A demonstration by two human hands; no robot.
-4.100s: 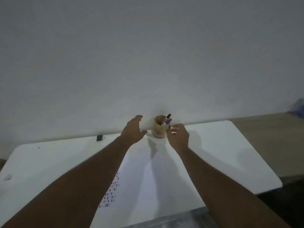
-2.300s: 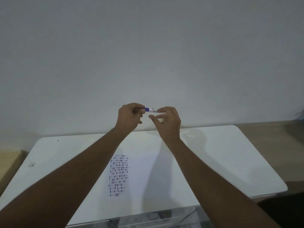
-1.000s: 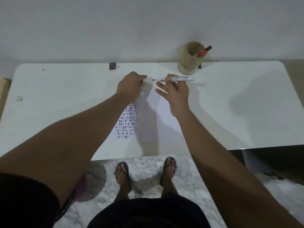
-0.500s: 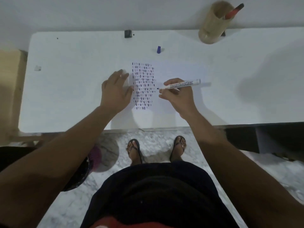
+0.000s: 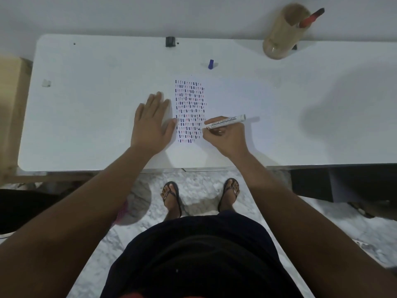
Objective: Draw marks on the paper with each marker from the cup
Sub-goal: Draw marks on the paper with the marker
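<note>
A white sheet of paper point(image 5: 227, 97) lies on the white table point(image 5: 86, 104), with a block of short blue and red marks point(image 5: 190, 110) on its left part. My right hand point(image 5: 225, 136) grips a white-barrelled marker point(image 5: 225, 121), its tip touching the paper at the right edge of the marks, low in the block. My left hand point(image 5: 151, 123) rests flat, fingers spread, beside the marks on the left. The marker's blue cap point(image 5: 211, 64) lies beyond the paper. A wooden cup point(image 5: 281, 37) at the back right holds a red marker point(image 5: 311, 18).
A small black object point(image 5: 169, 41) sits at the table's back edge and a small white scrap point(image 5: 46, 83) at the far left. A cardboard box point(image 5: 10, 108) stands left of the table. My sandalled feet point(image 5: 171, 196) are on the marble floor below the front edge.
The cap came off the blue marker and now lies on the table. My right hand brought the marker tip down onto the paper; my left hand flattened beside the marks.
</note>
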